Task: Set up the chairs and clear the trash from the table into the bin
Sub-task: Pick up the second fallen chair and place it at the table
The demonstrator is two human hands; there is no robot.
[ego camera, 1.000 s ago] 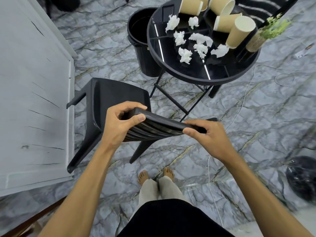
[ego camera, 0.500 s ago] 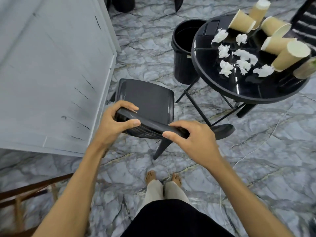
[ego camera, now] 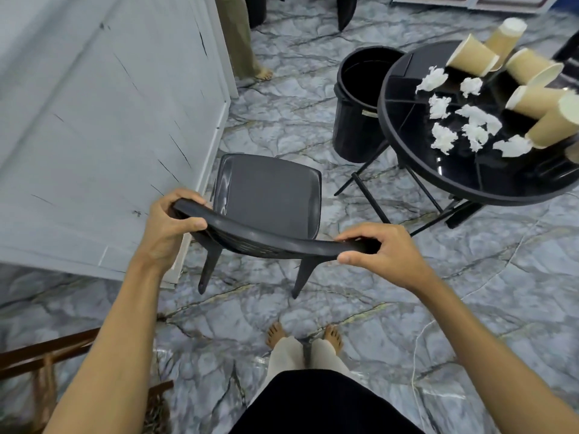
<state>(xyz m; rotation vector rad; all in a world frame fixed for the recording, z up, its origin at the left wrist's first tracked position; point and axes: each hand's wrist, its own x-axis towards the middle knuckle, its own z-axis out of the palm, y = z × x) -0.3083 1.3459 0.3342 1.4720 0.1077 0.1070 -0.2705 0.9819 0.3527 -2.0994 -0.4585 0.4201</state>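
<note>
A black plastic chair [ego camera: 269, 195] stands upright in front of me, its seat facing up. My left hand [ego camera: 170, 223] grips the left end of its curved backrest, and my right hand [ego camera: 382, 250] grips the right end. To the right is a round black table [ego camera: 416, 170] carrying several crumpled white tissues [ego camera: 445, 139] and several tan paper cups [ego camera: 473, 56] lying on their sides. A black bin [ego camera: 360, 108] stands on the floor just left of the table, open at the top.
A white panelled wall [ego camera: 103, 126] runs close along the chair's left side. Another person's legs [ego camera: 241, 39] stand at the top. Brown wooden furniture [ego camera: 47, 355] sits at the bottom left. A thin white cable [ego camera: 416, 355] trails over the marble floor on the right.
The chair has swung from lying tilted on its side to standing upright on its legs. Both hands kept hold of the backrest while the view turned left.
</note>
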